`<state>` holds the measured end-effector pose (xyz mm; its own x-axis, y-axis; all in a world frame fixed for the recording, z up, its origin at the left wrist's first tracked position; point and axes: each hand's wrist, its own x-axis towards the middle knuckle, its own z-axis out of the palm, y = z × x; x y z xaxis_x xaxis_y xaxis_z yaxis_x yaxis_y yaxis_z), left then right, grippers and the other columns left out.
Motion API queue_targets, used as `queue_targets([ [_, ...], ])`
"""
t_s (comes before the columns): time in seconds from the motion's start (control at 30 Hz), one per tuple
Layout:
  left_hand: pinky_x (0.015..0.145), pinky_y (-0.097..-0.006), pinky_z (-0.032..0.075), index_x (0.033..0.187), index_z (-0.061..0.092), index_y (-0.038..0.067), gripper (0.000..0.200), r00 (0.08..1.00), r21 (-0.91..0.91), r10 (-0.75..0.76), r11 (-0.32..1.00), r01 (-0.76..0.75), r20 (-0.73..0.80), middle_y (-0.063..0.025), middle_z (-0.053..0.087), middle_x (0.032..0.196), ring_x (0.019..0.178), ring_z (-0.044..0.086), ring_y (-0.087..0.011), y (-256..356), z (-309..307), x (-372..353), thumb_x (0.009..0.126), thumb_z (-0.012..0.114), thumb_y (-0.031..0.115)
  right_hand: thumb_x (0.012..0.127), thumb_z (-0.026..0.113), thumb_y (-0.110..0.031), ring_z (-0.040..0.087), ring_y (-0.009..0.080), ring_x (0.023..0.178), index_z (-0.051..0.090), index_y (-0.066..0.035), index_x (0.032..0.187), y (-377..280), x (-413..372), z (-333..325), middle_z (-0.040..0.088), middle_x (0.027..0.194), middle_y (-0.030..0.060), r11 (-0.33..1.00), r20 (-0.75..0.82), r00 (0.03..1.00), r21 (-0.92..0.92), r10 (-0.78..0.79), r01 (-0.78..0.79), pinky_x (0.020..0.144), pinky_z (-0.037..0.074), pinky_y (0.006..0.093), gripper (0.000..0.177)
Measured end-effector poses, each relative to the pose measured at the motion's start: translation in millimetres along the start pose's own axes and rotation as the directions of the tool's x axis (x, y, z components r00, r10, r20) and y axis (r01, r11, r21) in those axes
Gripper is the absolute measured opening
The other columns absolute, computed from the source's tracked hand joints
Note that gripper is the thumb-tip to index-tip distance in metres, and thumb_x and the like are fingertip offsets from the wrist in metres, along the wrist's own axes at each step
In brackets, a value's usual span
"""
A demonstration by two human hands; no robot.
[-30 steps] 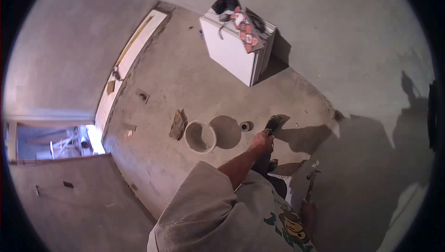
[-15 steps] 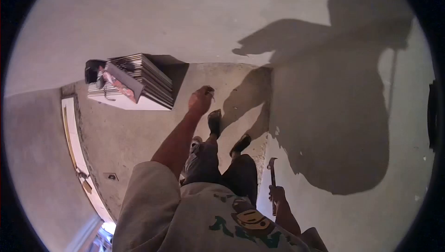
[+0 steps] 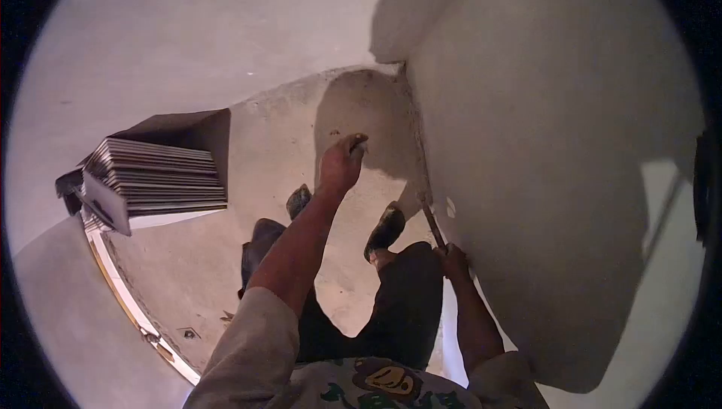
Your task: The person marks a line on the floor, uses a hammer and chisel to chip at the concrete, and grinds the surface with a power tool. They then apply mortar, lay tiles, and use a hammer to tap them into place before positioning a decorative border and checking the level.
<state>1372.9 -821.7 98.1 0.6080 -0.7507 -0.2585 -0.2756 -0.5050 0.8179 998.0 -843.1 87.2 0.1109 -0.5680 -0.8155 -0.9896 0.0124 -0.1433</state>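
My right hand is wrapped round the handle of a hammer. The hammer's head points away from me, low beside the right-hand wall. My left hand is stretched out in front over the floor, its fingers curled in a pinch. I cannot tell what small thing sits between those fingertips. Below the left forearm is one dark shoe, and the other shoe stands between my two hands.
A stack of tiles leans at the left by the far wall, with a grey flat blade and a dark object at its end. A floor drain lies lower left, near a long pale strip. Walls meet ahead in a corner.
My view has swung to the right, so the tile stack sits further left. The feet stand wider apart. My right hand has come forward with the hammer; the left stays outstretched.
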Motion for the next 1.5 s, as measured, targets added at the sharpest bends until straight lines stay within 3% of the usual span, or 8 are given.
queue_targets([
  [0.03, 0.081, -0.0407, 0.046, 0.105, 0.063, 0.011, 0.024, 1.000, 0.007, 0.000, 1.000, 0.000, 0.023, -0.0157, 0.063, 0.099, 0.093, 0.060, -0.0329, -11.5, 22.5, 13.8, 0.084, 0.055, 0.021, 0.079, 0.061, -0.043, 0.059, 0.0412, 0.084, 0.057, 0.001, 0.091, -11.2, 13.4, -4.8, 0.061, 0.086, 0.0248, 1.000, 0.026, 0.999, -0.006, 0.029, -0.029, 0.075, 0.046, 0.0463, 0.046],
  [0.4, 0.074, -0.0446, 0.048, 0.107, 0.061, 0.014, 0.027, 0.937, 0.166, 0.316, 0.926, -0.339, 0.150, -0.0162, 0.063, 0.095, 0.086, 0.061, -0.0352, -111.6, 168.3, 148.9, 0.085, 0.055, 0.030, 0.076, 0.064, -0.040, 0.060, 0.0367, 0.081, 0.058, 0.001, 0.090, 66.3, 142.8, 130.3, 0.062, 0.084, 0.0219, 0.998, -0.097, 0.993, 0.010, 0.063, -0.062, 0.073, 0.047, 0.0441, 0.044],
  [0.87, 0.075, -0.0457, 0.048, 0.108, 0.059, 0.014, 0.027, 0.915, 0.334, 0.392, 0.853, -0.401, 0.097, -0.0159, 0.063, 0.092, 0.084, 0.061, -0.0363, -172.4, 249.0, 188.0, 0.082, 0.055, 0.021, 0.073, 0.067, -0.037, 0.061, 0.0311, 0.077, 0.059, 0.001, 0.090, 128.6, 189.5, 237.2, 0.063, 0.080, 0.0182, 0.987, -0.182, 0.976, 0.124, 0.122, -0.101, 0.071, 0.047, 0.0413, 0.042],
  [1.07, 0.073, -0.0461, 0.048, 0.107, 0.058, 0.013, 0.026, 0.905, 0.290, 0.424, 0.863, -0.414, 0.028, -0.0164, 0.064, 0.090, 0.081, 0.061, -0.0359, -169.5, 247.2, 177.9, 0.083, 0.053, 0.021, 0.071, 0.069, -0.035, 0.061, 0.0287, 0.075, 0.060, 0.001, 0.090, 128.3, 192.9, 234.4, 0.063, 0.078, 0.0166, 0.993, -0.276, 0.960, 0.121, 0.042, -0.009, 0.070, 0.047, 0.0401, 0.042],
  [1.13, 0.073, -0.0461, 0.049, 0.106, 0.058, 0.013, 0.025, 0.918, 0.288, 0.395, 0.877, -0.384, 0.023, -0.0169, 0.063, 0.091, 0.081, 0.062, -0.0357, -166.9, 250.1, 181.3, 0.084, 0.051, 0.021, 0.070, 0.071, -0.035, 0.061, 0.0267, 0.077, 0.061, 0.001, 0.092, 138.6, 196.2, 231.4, 0.063, 0.080, 0.0169, 0.842, -0.260, 0.961, 0.494, -0.095, 0.217, 0.072, 0.047, 0.0384, 0.043],
  [1.37, 0.066, -0.0470, 0.049, 0.102, 0.060, 0.011, 0.024, 0.922, 0.427, 0.384, 0.827, -0.366, 0.048, -0.0180, 0.063, 0.082, 0.075, 0.062, -0.0366, -169.1, 257.7, 198.3, 0.081, 0.052, 0.019, 0.073, 0.068, -0.035, 0.059, 0.0187, 0.075, 0.057, 0.000, 0.097, 12.5, 203.0, 146.1, 0.061, 0.078, 0.0106, 0.778, -0.652, 0.665, 0.179, -0.365, 0.602, 0.070, 0.047, 0.0353, 0.044],
  [1.43, 0.065, -0.0468, 0.049, 0.101, 0.060, 0.011, 0.023, 0.932, 0.484, 0.359, 0.807, -0.338, 0.053, -0.0178, 0.063, 0.080, 0.074, 0.062, -0.0367, -170.0, 258.3, 198.3, 0.081, 0.053, 0.018, 0.080, 0.061, -0.033, 0.058, 0.0215, 0.070, 0.054, 0.001, 0.101, -7.1, 205.3, 126.0, 0.060, 0.077, 0.0087, 0.916, -0.386, 0.883, 0.184, -0.266, 0.356, 0.066, 0.047, 0.0359, 0.041],
  [1.5, 0.065, -0.0463, 0.049, 0.099, 0.061, 0.011, 0.022, 0.902, 0.425, 0.430, 0.812, -0.400, 0.027, -0.0177, 0.063, 0.080, 0.073, 0.062, -0.0367, -179.2, 261.8, 201.7, 0.080, 0.053, 0.018, 0.083, 0.058, -0.034, 0.057, 0.0205, 0.065, 0.054, 0.001, 0.100, -28.5, 209.4, 110.0, 0.058, 0.073, 0.0077, 0.842, -0.459, 0.820, 0.239, -0.342, 0.484, 0.061, 0.047, 0.0352, 0.039],
])
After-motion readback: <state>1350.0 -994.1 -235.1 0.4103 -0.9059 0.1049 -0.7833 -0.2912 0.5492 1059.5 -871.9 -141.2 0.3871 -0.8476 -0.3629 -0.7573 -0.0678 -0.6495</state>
